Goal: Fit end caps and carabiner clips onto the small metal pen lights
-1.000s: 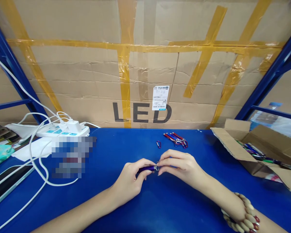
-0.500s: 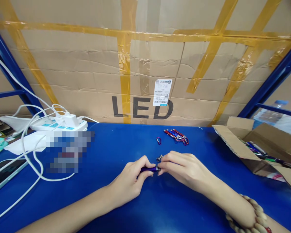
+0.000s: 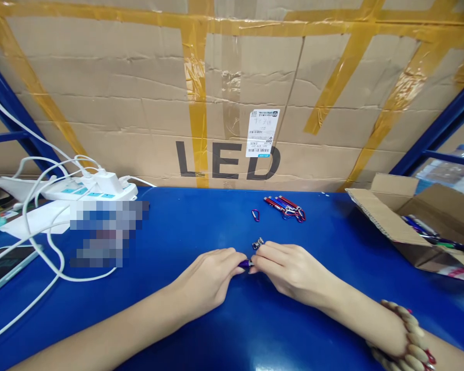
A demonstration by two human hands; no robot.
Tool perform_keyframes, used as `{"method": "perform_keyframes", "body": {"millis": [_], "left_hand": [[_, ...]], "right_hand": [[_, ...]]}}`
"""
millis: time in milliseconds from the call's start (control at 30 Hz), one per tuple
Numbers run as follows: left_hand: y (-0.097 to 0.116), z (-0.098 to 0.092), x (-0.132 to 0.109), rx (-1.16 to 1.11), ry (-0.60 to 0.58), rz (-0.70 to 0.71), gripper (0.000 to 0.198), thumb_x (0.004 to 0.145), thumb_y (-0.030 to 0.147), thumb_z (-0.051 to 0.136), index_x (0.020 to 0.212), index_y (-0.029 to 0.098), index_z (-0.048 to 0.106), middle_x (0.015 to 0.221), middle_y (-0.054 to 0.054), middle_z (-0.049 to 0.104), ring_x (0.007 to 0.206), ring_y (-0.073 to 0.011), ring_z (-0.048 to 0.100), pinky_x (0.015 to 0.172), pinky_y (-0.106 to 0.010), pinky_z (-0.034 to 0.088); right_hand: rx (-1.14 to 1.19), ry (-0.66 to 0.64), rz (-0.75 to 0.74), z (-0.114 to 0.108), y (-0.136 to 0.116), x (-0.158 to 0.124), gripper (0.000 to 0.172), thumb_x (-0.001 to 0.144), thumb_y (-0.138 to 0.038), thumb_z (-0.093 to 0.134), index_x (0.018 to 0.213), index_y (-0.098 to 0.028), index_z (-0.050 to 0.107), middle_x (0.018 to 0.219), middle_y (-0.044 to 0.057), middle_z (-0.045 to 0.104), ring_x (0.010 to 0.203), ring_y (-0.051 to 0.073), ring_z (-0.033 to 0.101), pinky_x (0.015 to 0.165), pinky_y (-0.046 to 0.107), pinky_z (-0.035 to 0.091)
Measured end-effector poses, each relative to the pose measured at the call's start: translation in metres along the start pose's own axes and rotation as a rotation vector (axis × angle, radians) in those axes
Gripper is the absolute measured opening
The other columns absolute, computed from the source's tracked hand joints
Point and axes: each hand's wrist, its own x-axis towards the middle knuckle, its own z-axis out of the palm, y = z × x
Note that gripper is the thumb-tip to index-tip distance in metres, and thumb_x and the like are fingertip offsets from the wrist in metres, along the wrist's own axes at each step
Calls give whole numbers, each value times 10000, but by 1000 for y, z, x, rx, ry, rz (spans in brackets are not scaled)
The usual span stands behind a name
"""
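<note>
My left hand is closed around a small purple pen-shaped torch, of which only a short end shows. My right hand pinches that same end with its fingertips, so both hands meet over the blue table. A small silver metal piece lies on the table just beyond my right fingers. Farther back lie a loose purple carabiner clip and a small pile of red and blue torches with clips.
An open cardboard box holding more coloured torches stands at the right. A white power strip with plugs and trailing white cables sits at the left, with a phone near the left edge. A taped cardboard wall marked LED backs the table.
My hands have drawn closer together, so less of the purple torch shows between them. The silver piece now lies on the table beyond my right fingers. The camera has tilted down slightly.
</note>
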Motion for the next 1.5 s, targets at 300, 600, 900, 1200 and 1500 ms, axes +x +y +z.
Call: {"method": "perform_keyframes", "body": {"millis": [300, 600, 900, 1200, 1500], "left_hand": [[-2, 6, -3, 107, 173, 178, 279, 908, 68, 329, 936, 76, 607, 728, -94, 673, 622, -196, 618, 621, -313, 534], [-4, 5, -1, -81, 133, 32, 250, 927, 130, 356, 914, 106, 604, 688, -56, 601, 600, -161, 556, 563, -252, 469], [-2, 2, -1, -123, 176, 160, 216, 903, 78, 384, 927, 81, 599, 675, -70, 611, 571, -161, 537, 529, -255, 461], [2, 3, -6, 170, 364, 280, 281, 859, -1, 366, 1050, 103, 543, 803, -88, 706, 673, -185, 660, 621, -294, 546], [6, 2, -3, -164, 223, 53, 222, 883, 58, 402, 967, 102, 602, 686, -41, 577, 585, -143, 526, 552, -241, 462]], "right_hand": [[959, -255, 813, 4, -10, 6, 333, 856, -349, 522, 607, -135, 580, 513, -16, 525, 380, 70, 486, 397, 174, 396], [1256, -321, 920, 2, 2, 8, 415, 761, -519, 604, 640, -122, 611, 481, -38, 514, 341, 48, 467, 364, 147, 366], [897, -211, 608, -11, -4, 8, 356, 865, -368, 541, 601, -135, 592, 484, -31, 491, 424, 51, 455, 436, 151, 369], [1680, -210, 1064, -7, -23, 11, 479, 742, -574, 602, 551, -147, 499, 366, -95, 347, 283, 33, 328, 303, 156, 390], [1744, -222, 1135, -4, -17, 14, 488, 714, -610, 609, 592, -152, 496, 406, -106, 343, 314, 22, 302, 310, 147, 399]]}}
